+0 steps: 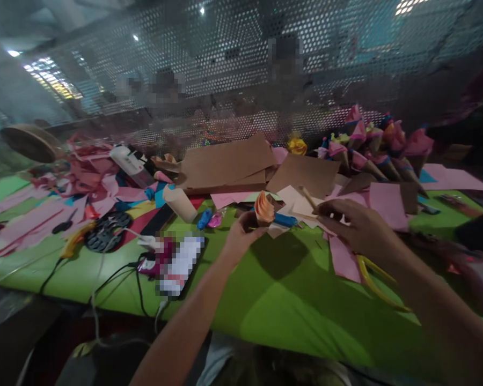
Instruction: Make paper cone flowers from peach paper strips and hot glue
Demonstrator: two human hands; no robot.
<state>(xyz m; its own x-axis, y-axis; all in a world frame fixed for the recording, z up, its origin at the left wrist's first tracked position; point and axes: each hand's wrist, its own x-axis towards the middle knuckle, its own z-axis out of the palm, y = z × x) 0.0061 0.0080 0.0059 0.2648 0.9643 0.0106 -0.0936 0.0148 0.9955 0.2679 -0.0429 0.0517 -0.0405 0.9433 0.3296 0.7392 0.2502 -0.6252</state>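
Observation:
My left hand (pixel 241 231) is closed around the base of a small orange paper flower (pixel 263 208), held just above the green table cover (pixel 290 300). A blue paper piece (pixel 285 220) lies right beside the flower. My right hand (pixel 348 222) is pinched on a thin wooden stick (pixel 307 197) that points up and left toward the flower. Cream and pink paper sheets (pixel 295 202) lie under both hands.
Brown cardboard sheets (pixel 229 163) lie behind the hands. Finished paper cones (pixel 370 147) stand at the back right. A glue gun (pixel 78 238), cables, a paper roll (pixel 180 202) and pink scraps crowd the left. Yellow-handled scissors (pixel 376 279) lie under my right forearm. Other people sit behind a perforated screen.

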